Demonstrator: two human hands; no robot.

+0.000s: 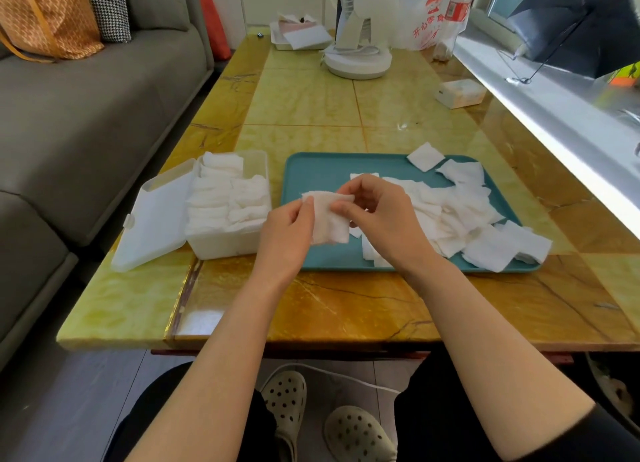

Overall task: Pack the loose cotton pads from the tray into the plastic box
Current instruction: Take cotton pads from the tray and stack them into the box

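A teal tray (322,174) lies on the table with a heap of loose white cotton pads (460,212) on its right half; one pad (425,156) hangs over the far rim. Left of the tray stands a translucent plastic box (221,245) with its lid (156,219) flipped open to the left, filled with rows of pads. Above the tray's left part, my left hand (285,233) and my right hand (377,212) both pinch a small stack of pads (329,219), holding it upright between them.
The yellow marble table (311,309) carries a white fan base (358,62), a white dish with paper (298,37), a plastic bag (433,15) and a small box (460,93) at the back. A grey sofa (86,115) stands left, a window sill (554,115) right.
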